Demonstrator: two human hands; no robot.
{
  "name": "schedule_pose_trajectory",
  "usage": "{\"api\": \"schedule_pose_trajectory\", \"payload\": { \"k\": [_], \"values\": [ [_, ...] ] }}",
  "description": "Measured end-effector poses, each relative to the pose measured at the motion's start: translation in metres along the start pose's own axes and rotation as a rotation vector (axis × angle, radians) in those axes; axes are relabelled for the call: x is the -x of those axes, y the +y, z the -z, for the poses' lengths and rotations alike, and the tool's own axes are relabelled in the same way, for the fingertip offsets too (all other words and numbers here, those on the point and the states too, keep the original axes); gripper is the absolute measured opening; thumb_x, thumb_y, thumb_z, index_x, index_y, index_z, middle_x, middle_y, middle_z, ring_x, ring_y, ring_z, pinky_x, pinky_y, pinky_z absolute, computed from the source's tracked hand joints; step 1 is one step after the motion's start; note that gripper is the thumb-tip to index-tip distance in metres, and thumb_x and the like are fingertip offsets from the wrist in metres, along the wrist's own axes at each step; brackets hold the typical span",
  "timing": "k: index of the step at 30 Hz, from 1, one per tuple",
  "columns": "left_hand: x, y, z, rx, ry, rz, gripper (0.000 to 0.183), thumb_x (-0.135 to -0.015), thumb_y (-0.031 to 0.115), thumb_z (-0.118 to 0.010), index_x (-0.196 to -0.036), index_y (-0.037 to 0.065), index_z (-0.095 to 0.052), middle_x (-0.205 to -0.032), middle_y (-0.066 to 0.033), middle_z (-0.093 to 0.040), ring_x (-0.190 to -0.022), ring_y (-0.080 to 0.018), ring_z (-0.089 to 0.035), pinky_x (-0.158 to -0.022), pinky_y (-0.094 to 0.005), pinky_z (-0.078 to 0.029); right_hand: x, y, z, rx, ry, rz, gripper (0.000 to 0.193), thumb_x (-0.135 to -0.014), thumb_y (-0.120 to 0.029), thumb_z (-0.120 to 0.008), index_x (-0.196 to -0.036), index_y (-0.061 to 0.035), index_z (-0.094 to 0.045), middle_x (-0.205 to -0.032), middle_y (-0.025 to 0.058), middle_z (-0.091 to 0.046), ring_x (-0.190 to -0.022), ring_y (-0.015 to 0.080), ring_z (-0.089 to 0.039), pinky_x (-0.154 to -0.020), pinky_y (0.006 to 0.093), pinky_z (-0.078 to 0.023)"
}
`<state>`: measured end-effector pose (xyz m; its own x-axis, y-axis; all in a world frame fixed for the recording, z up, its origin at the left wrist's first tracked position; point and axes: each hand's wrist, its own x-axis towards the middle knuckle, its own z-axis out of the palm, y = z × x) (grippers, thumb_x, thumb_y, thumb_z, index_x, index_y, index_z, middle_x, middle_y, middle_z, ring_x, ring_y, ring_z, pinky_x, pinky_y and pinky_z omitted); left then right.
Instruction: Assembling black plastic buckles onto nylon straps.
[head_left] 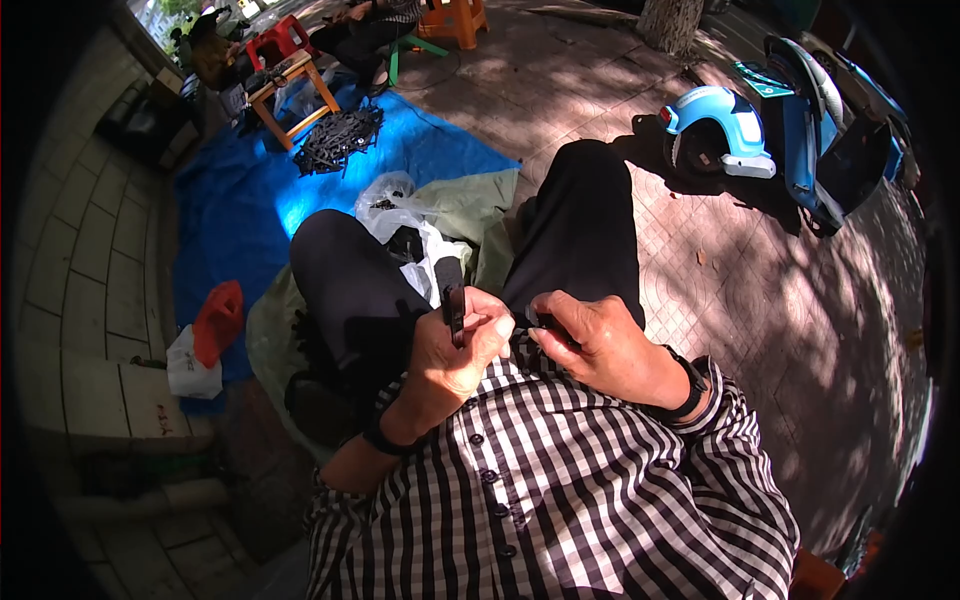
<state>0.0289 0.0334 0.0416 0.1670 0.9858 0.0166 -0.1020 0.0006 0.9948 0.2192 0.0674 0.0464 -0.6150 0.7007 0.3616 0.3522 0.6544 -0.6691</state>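
I sit with both hands close together above my lap, in front of my checked shirt. My left hand [450,355] is closed around a black strap-like piece [450,280] that sticks up past the fingers. Its lower part looks glossy and stiff, its upper end matte and wider. Just to the right, my right hand [600,345] pinches thumb to fingers on a small dark thing [541,318], mostly hidden by the fingertips. The two hands are a short gap apart. Whether the two dark pieces are joined I cannot tell.
Beyond my knees lie an open white plastic bag [430,245] with black pieces and a blue tarp [240,215] bearing a black strap heap [340,138]. A wooden stool [290,95] and seated people are farther off. A red bag [217,322] is left, a blue scooter [735,125] right.
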Motion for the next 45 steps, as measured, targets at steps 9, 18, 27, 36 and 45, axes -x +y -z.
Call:
{"api": "schedule_pose_trajectory", "payload": {
  "k": [9,18,27,36,45],
  "values": [
    [-0.005,0.011,-0.002,-0.372,-0.031,0.072,0.019,-0.089,0.018,-0.053,-0.081,0.0,-0.055,-0.059,-0.0014,-0.053,-0.05,-0.0041,-0.044,-0.047,-0.0202,-0.034,-0.006,-0.008,-0.003,0.069,-0.017,0.093,0.016,-0.079,-0.01,-0.061,-0.086,-0.0025,-0.049,-0.059,0.012,-0.056,-0.053,0.03,-0.058,-0.045,0.0376,-0.043],
    [-0.003,0.022,-0.001,-0.054,-0.056,0.142,0.022,-0.091,0.015,-0.047,-0.076,0.001,-0.054,-0.056,-0.0011,-0.05,-0.051,-0.0065,-0.046,-0.049,-0.0216,-0.037,-0.002,-0.003,-0.005,-0.198,0.01,-0.03,0.019,-0.084,-0.015,-0.061,-0.096,-0.0027,-0.053,-0.05,0.006,-0.05,-0.041,0.0185,-0.054,-0.039,0.028,-0.038],
    [-0.017,0.108,0.018,-0.032,-0.302,0.291,0.02,-0.085,0.016,-0.049,-0.086,-0.002,-0.057,-0.057,-0.0041,-0.053,-0.046,-0.0077,-0.046,-0.044,-0.0215,-0.034,0.014,0.003,0.014,-0.232,-0.016,-0.12,0.014,-0.082,-0.01,-0.062,-0.088,-0.001,-0.053,-0.052,-0.0024,-0.043,-0.046,0.0053,-0.041,-0.045,0.0202,-0.03],
    [-0.019,0.172,-0.069,-0.393,-0.495,-0.382,0.013,-0.079,0.01,-0.05,-0.083,-0.002,-0.055,-0.058,-0.0071,-0.055,-0.049,-0.0136,-0.053,-0.044,-0.0268,-0.038,0.021,0.012,0.0,-0.465,-0.001,-0.217,0.011,-0.082,-0.003,-0.061,-0.091,0.0006,-0.056,-0.057,-0.0076,-0.041,-0.051,0.0013,-0.037,-0.049,0.0175,-0.033],
    [-0.013,0.143,-0.104,0.026,-0.521,-0.334,0.012,-0.082,0.009,-0.049,-0.083,-0.001,-0.055,-0.065,-0.0075,-0.056,-0.054,-0.0127,-0.054,-0.048,-0.0248,-0.04,0.019,0.017,-0.007,-0.519,-0.013,-0.305,0.012,-0.083,-0.005,-0.061,-0.093,-0.0004,-0.056,-0.056,-0.0075,-0.035,-0.051,0.0019,-0.031,-0.048,0.0184,-0.027]
  ]
}}
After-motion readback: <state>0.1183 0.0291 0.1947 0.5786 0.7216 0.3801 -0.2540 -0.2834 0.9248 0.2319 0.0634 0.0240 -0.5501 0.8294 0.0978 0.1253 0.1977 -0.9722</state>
